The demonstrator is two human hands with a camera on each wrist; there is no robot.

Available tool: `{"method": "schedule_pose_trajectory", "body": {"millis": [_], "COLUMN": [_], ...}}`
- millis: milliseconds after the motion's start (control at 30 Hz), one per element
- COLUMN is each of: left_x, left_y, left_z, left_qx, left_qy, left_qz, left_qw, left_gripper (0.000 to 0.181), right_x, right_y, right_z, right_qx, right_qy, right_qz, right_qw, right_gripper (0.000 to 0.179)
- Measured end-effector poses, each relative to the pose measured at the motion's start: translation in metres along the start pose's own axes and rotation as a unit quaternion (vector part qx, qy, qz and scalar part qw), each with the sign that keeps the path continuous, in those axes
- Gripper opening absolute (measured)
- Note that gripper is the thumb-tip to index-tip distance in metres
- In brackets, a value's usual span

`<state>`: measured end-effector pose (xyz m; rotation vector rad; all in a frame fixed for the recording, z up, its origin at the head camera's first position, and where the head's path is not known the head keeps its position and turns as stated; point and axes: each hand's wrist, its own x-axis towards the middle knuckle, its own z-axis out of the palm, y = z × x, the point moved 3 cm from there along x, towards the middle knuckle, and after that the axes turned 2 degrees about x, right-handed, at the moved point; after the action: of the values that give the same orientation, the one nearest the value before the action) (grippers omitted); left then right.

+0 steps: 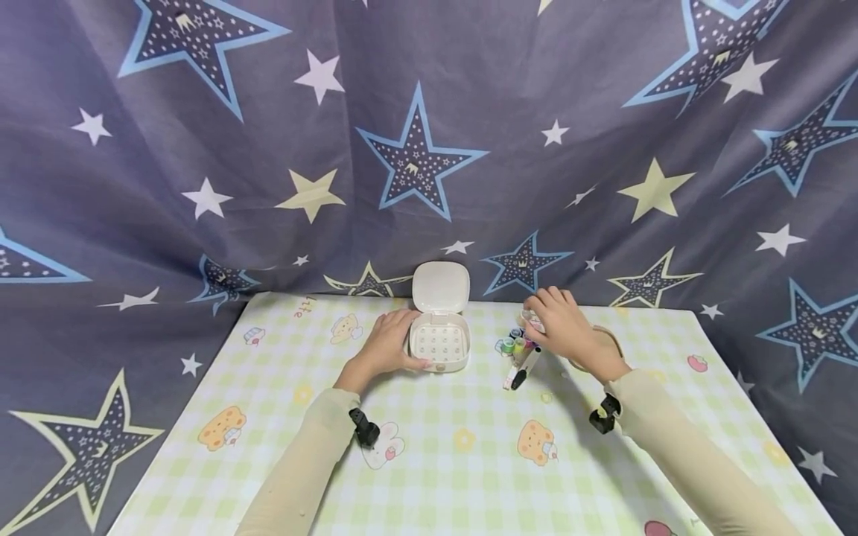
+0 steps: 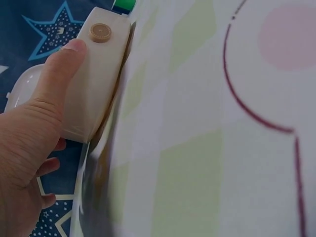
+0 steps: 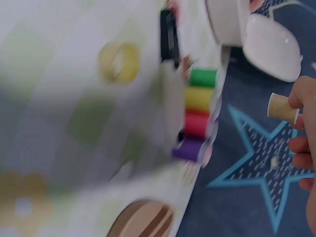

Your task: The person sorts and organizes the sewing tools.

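A white box [image 1: 439,366] stands on the table with its hinged lid [image 1: 441,286] raised, and rows of small round marks show on its inner floor. My left hand [image 1: 387,344] holds the box at its left side, the thumb across the front by a round tan button [image 2: 100,33]. Between the thumb and fingers of my right hand [image 1: 561,325], a tan thread spool [image 3: 283,108] is pinched above the table. Below that hand lie green [image 3: 203,77], yellow [image 3: 199,99], red [image 3: 198,124] and purple [image 3: 189,149] thread spools in a row.
Beside the spools lies a slim tool with a black end [image 1: 519,380]. A small yellow ring [image 3: 118,62] is nearer the front. Partly behind my right wrist lies a round wooden piece [image 3: 143,219]. A star-patterned curtain [image 1: 415,156] hangs at the table's back edge.
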<state>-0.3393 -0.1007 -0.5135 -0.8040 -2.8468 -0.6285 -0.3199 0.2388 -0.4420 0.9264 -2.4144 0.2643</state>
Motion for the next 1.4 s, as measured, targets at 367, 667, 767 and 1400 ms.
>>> {"method": "schedule_pose_trajectory", "body": {"millis": [367, 667, 767, 1400], "left_x": [0.0, 0.002, 0.002, 0.003], "left_y": [0.0, -0.001, 0.0, -0.004], "left_z": [0.004, 0.003, 0.003, 0.003], "left_qx": [-0.003, -0.009, -0.004, 0.047], "left_qy": [-0.013, -0.032, -0.03, -0.007], "left_qz": [0.001, -0.002, -0.001, 0.0], "left_qw": [0.9999, 0.9994, 0.9996, 0.9989], "left_gripper": [0.106, 0.101, 0.101, 0.103], "right_x": [0.036, 0.057, 0.064, 0.104], "right_y": [-0.036, -0.055, -0.059, -0.083], "right_z": [0.01, 0.018, 0.023, 0.048], "right_qx": [0.01, 0.015, 0.013, 0.003], "right_qy": [-0.032, -0.05, -0.059, -0.077], "right_qz": [0.006, -0.007, -0.014, -0.062], "right_qw": [0.9994, 0.9986, 0.9981, 0.9951], "right_gripper": [0.019, 0.022, 0.022, 0.019]}}
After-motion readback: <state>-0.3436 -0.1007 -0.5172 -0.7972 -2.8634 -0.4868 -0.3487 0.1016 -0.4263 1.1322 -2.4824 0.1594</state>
